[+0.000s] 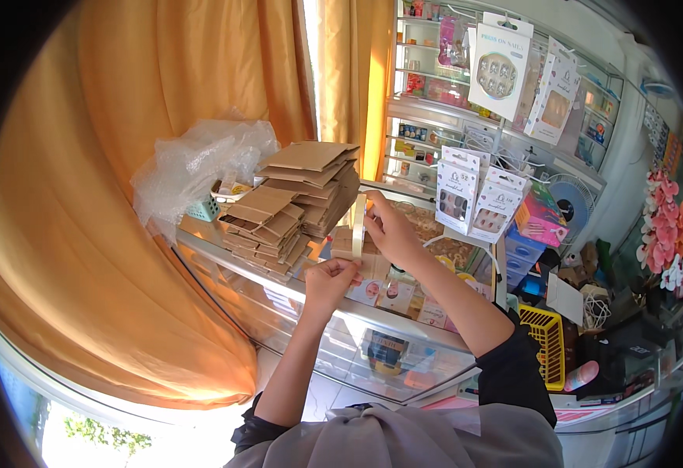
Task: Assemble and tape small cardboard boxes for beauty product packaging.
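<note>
Between my two hands runs a pale, yellowish strip of tape, stretched nearly upright over a small brown cardboard box on the glass counter. My right hand grips the strip's upper end; whether a roll sits in the fingers is hidden. Lower down and to the left, my left hand pinches the lower end close to the box's near side. Folded brown cardboard boxes stand in a taller stack and a lower stack, just left of my hands.
Bubble wrap and a small green basket lie at the counter's left end. A rack with boxed press-on nails rises on the right, beyond my right forearm. A yellow basket stands lower right. Orange curtains hang behind.
</note>
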Demonstrator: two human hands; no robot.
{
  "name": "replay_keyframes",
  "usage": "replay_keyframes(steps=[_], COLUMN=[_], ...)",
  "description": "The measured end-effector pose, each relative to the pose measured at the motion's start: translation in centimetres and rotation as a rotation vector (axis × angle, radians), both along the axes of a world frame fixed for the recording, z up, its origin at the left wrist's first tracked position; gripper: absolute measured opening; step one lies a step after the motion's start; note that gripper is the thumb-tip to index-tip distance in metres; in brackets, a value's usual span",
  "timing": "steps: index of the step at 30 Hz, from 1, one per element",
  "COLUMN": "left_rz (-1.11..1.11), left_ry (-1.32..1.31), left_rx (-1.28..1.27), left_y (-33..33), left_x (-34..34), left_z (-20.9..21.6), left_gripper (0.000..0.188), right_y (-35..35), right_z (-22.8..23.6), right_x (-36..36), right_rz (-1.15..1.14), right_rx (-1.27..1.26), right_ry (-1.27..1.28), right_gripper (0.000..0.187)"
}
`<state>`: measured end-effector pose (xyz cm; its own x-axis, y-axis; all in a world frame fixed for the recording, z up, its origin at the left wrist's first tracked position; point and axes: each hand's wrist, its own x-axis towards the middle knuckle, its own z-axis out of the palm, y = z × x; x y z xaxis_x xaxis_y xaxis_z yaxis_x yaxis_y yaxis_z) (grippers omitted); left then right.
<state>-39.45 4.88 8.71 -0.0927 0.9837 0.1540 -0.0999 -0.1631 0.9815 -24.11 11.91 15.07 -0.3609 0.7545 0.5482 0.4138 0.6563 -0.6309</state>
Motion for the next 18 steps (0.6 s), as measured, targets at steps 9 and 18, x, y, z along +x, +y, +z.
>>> replay_keyframes(steps=[9,18], left_rz=[-0.04,0.465], left_ry=[0.094,0.787], left_rx=[0.093,0.045], left_y=[-0.9,-1.8], left_x=[-0.6,-0.3], left_z=[-0.2,3.4], left_gripper=[0.023,0.04], right_y=[-1.2,-0.8], right_z=[0.9,0.4], right_x=[-0.2,0.1], right_rz=[-0.043,-0.003], right_rx=[0.001,-0.008], right_ry=[-0.07,-0.046], right_gripper=[0.039,0.039])
